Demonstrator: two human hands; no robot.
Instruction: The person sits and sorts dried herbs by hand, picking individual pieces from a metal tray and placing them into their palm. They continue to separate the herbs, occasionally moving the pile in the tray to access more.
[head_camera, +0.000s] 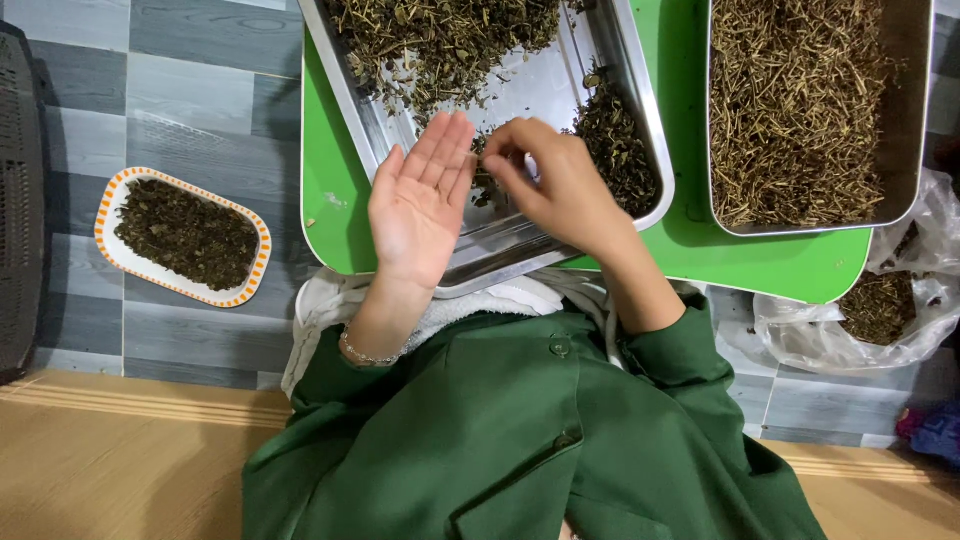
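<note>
My left hand (418, 200) is held flat and palm up over the near edge of a steel tray (520, 245), fingers together and pointing away. My right hand (555, 180) hovers beside it with fingertips pinched on a small dried herb bit at the left fingertips. The tray holds dried dark leaves and stems (440, 35) heaped at its far side and a smaller pile (615, 145) at the right. Both sleeves are green, and a thin bracelet (368, 355) sits on the left wrist.
The tray rests on a green table (330, 190). A second steel tray (915, 110) full of pale dried stems lies to the right. An oval orange-rimmed dish (185, 237) of dark leaves sits on the grey floor at left. A plastic bag (880, 310) of dried bits lies at right.
</note>
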